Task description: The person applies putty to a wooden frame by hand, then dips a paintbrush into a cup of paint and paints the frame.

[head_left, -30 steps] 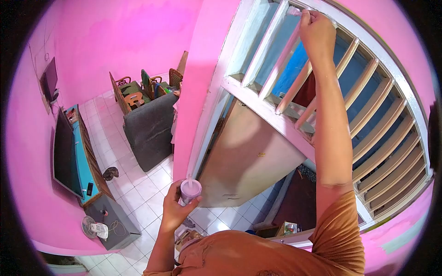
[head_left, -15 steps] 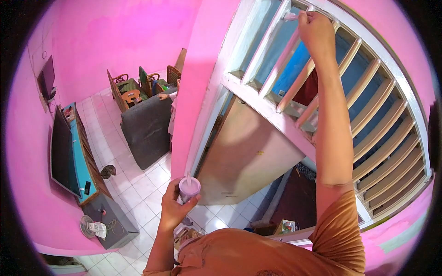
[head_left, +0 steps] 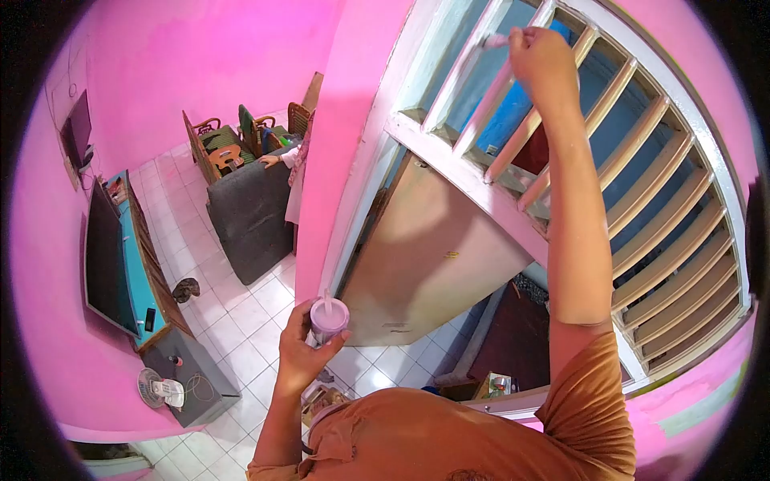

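My left hand (head_left: 301, 353) is wrapped round a small cup of pale pinkish paint (head_left: 330, 316), held upright at chest height with a thin stick standing in it. Raised high, my right hand (head_left: 545, 68) grips a small paintbrush (head_left: 496, 40), its handle mostly hidden by my fingers. The brush's pale tip lies at a white slat (head_left: 469, 64) of the slatted vent above the door. Slats on the left look white, while those farther right, such as this beige slat (head_left: 650, 152), are tan. A white frame (head_left: 473, 188) borders the vent.
Below the vent stands a beige door (head_left: 433, 256), ajar. To the left are a dark grey sofa back (head_left: 253, 216), chairs with a guitar (head_left: 227, 156), a television (head_left: 108, 256) on a turquoise cabinet and a small fan (head_left: 156, 389). Another person's hand (head_left: 271, 161) rests on the sofa.
My right hand with the paintbrush has shifted slightly left and down, from between slats to the slat on the left. The other person's sleeve shows more. My left hand barely moved.
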A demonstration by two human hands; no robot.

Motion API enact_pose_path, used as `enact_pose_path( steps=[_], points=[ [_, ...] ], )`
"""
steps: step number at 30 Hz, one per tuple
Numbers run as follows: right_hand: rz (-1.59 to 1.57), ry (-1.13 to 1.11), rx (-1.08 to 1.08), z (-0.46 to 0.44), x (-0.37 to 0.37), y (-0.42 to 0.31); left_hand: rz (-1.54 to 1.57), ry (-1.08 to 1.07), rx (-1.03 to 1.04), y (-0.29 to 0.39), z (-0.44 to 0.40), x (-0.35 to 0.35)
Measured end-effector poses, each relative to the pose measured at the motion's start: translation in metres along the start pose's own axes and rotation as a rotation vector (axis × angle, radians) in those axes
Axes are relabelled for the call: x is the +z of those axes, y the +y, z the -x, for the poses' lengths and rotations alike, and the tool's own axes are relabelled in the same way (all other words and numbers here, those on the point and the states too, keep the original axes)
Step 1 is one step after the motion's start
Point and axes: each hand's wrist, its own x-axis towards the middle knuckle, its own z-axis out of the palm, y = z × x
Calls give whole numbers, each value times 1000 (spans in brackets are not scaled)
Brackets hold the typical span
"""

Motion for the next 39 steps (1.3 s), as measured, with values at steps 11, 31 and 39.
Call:
enact_pose_path(
  steps=[11,31,39],
  points=[
    [13,14,51,13,2,-6,-138,37,18,6,4,-5],
    [-25,-130,59,71,17,-16,-136,45,29,7,10,-7],
    [-47,-101,80,98,34,-14,-115,105,44,3,14,-9]
  ],
)
